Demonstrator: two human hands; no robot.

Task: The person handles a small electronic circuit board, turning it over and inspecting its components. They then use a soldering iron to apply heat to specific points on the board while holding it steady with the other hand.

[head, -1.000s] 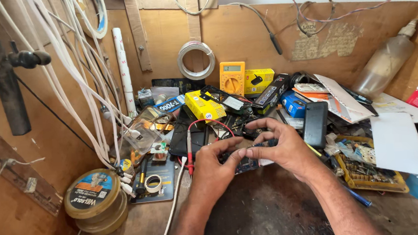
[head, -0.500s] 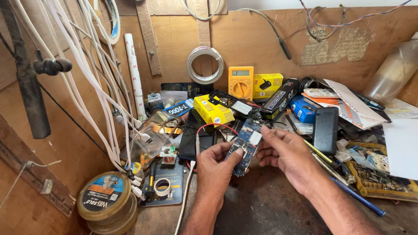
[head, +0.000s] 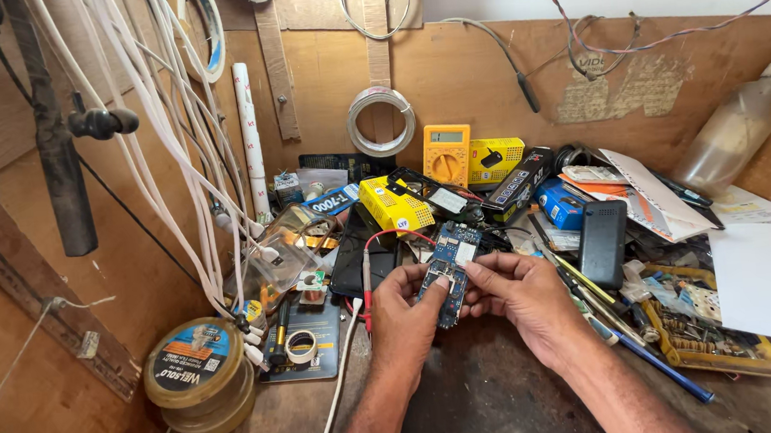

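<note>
Both my hands hold a small blue circuit board (head: pixel 449 271) upright over the middle of a cluttered wooden bench. My left hand (head: pixel 407 311) grips its lower left edge, thumb on the face. My right hand (head: pixel 515 293) pinches its right side with thumb and forefinger near a pale component. The board's lower end is hidden behind my fingers. A red test probe (head: pixel 366 287) with its red lead lies just left of my left hand, beside a black flat device (head: pixel 363 255).
A yellow multimeter (head: pixel 446 154) and yellow boxes (head: pixel 396 205) stand behind the board. A black phone (head: pixel 603 243) and a tray of parts (head: pixel 707 338) lie right. Round tins (head: pixel 199 389) and a tape roll (head: pixel 301 346) sit left. White cables (head: pixel 169 142) hang left; a plastic bottle (head: pixel 735 132) leans far right.
My hands and the board have lifted slightly and turned so the board stands more upright; a second ago they were held lower, cupped over it.
</note>
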